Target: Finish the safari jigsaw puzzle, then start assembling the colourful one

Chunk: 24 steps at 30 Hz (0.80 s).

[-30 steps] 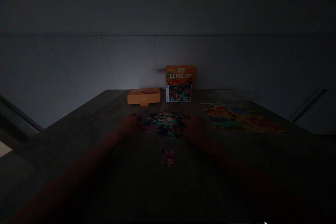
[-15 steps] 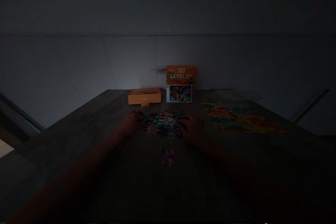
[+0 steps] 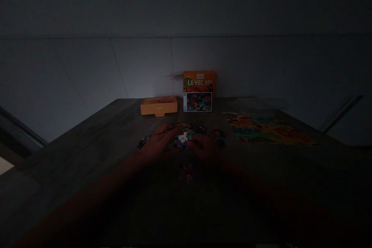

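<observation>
A spread pile of colourful jigsaw puzzle pieces (image 3: 183,138) lies on the dark table, with a white piece showing near its middle. My left hand (image 3: 158,141) rests over the pile's left part, fingers stretched out towards the centre. From the right, my right hand (image 3: 205,147) lies on the pieces, its fingers apart and pointing inward. Neither hand appears to grip a piece, though dim light blurs the fingertips. Nearer to me, a small purple joined section of puzzle (image 3: 186,174) sits apart from the pile.
An orange box (image 3: 159,106) lies behind the pile. Against the wall stands an orange "LEVEL UP!" box (image 3: 200,81), with a picture card (image 3: 198,102) leaning on its front. A colourful assembled puzzle (image 3: 270,128) lies flat on the right side of the grey table (image 3: 95,135).
Both hands have moved from the pile's outer edges inward over it. The pieces now spread wider to the left and right, and the white piece has come into sight.
</observation>
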Tool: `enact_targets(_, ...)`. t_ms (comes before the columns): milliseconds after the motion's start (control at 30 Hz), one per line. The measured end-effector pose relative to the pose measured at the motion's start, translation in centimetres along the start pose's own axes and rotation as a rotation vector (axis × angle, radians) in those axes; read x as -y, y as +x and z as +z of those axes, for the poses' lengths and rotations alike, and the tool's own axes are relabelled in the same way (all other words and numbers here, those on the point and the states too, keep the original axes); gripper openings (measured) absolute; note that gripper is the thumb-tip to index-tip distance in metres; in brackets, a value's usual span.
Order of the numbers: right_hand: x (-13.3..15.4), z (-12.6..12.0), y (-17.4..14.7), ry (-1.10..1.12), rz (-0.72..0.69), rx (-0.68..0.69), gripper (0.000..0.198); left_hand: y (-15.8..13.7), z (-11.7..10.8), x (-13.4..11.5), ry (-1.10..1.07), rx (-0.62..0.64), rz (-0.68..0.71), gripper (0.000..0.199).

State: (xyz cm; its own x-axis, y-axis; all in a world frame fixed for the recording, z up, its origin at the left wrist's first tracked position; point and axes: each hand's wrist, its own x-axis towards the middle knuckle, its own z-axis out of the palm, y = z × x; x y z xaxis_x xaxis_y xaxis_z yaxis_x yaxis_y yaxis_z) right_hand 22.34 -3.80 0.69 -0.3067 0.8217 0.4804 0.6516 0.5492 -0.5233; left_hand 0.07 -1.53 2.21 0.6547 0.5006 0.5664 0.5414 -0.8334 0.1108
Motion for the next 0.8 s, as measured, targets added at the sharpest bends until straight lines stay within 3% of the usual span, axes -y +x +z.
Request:
enact_targets(100, -0.8, -0.4, 0.4, -0.09, 0.092, -0.064, 0.027, 0.1, -0.2, 1.0, 0.057, -0.059, -0.042, 0.054)
enact_targets(200, -2.1, -0.9, 0.9, -0.25, 0.201, -0.142, 0.025, 0.1, -0.4, 2.7, 0.173, -0.062, -0.179, 0.043)
enact_targets(300, -3.4, -1.2, 1.2, -0.402, 0.299, -0.109, 0.025, -0.3, -0.2, 4.5, 0.314, 0.039, -0.416, 0.043)
enact_targets(433, -4.5, -1.4, 1.4, -0.459, 0.432, -0.007, 0.03, -0.8, 0.1, 6.0, 0.328, 0.281, -0.662, 0.054)
enact_targets(533, -4.7, -1.4, 1.4, -0.454, 0.468, -0.03, 0.028, -1.0, 0.1, 6.3, 0.291, 0.385, -0.693, 0.051)
enact_targets(800, -3.6, -1.2, 1.2, -0.397, 0.34, -0.133, 0.019, -0.9, -0.1, 7.2, 0.247, 0.379, -0.634, 0.041)
